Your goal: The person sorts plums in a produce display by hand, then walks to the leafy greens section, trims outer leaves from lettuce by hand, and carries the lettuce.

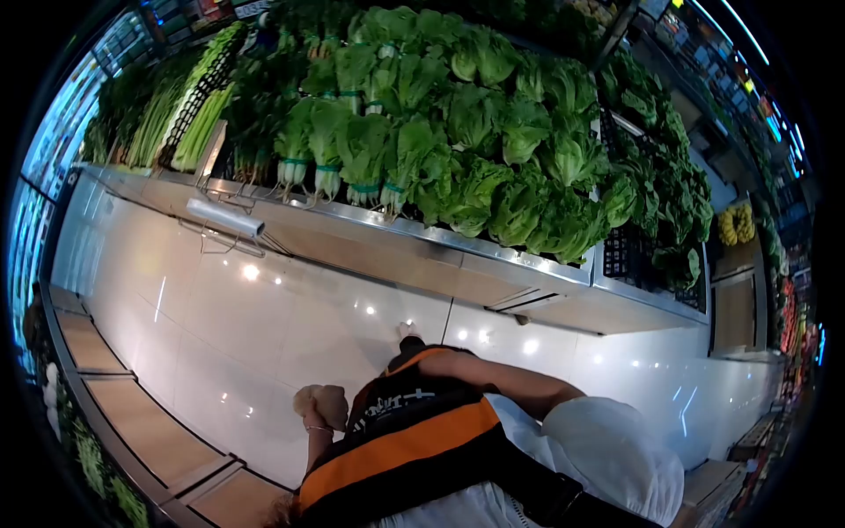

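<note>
My left hand (309, 417) is low at the left of my body, with a bracelet at the wrist. Its fingers are closed on a lumpy beige thing (329, 406) whose kind I cannot make out. My right forearm bends across the front of my black and orange apron, and the right hand itself is hidden. Both arms are apart from the vegetable stand. Beyond them, leafy green lettuces (475, 123) lie in rows, and bundles of greens with teal ties (327, 158) line the front edge.
A metal-edged display stand (396, 231) runs across the view, with a roll of plastic bags (225, 216) on its front. Celery (201, 132) lies at the far left. Another wooden counter (150, 422) borders the lower left. Shiny white floor tiles (202, 308) lie between them.
</note>
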Demonstrator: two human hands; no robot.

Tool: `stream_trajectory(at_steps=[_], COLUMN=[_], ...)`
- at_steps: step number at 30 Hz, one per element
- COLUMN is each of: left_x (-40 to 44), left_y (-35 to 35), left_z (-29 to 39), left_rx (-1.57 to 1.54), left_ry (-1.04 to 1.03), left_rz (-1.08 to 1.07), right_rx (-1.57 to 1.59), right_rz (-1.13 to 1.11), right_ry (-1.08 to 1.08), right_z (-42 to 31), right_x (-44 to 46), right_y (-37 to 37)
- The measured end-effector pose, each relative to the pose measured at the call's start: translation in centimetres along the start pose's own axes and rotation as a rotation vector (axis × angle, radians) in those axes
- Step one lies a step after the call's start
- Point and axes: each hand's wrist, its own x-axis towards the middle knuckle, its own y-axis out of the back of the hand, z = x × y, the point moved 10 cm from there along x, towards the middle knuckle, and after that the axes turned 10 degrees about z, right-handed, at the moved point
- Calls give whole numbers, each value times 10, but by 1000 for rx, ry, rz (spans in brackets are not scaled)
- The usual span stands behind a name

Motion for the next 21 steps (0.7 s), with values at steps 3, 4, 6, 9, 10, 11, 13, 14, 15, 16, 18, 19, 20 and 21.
stream_trajectory(at_steps=[3,4,6,9,10,11,13,14,15,16,18,19,20,21], left_x=[-40,-33,-15,-3,-4,-8,25,38,47,36,37,41,55,68], left_y=[-28,-39,-43,-61,-67,-72,-66,-61,-65,-69,-93,-95,-87,-83], left_z=[45,56,73,93,102,112,111,112,120,137,168,182,186,192], left_rx=[172,136,157,190,219,247,287,324,357,470,602,744,716,722], left_ry=[25,-42,-61,-82,-104,-127,-117,-146,-178,-203,-233,-269,-248,-250], left_rz=[237,193,205,182,189,195,217,232,234,291,258,240,252,251], right_rx=[45,118,326,463,475,389,446,584,705,682,667,464,474,478], right_rz=[46,77,155,185,179,243,363,550,831,1064,1402,1505,1415,1417], right_ry=[28,75,216,51,45,128,9,-25,-139,-309,-404,-519,-595,-599], right_z=[-3,-6,-18,-11,-8,-8,1,30,66,75,128,129,140,143], right_x=[8,10,9,9,15,21,21,31,25,-2,-14,-26,-16,-7], right_y=[52,66,92,113,112,116,138,147,165,199,220,237,245,251])
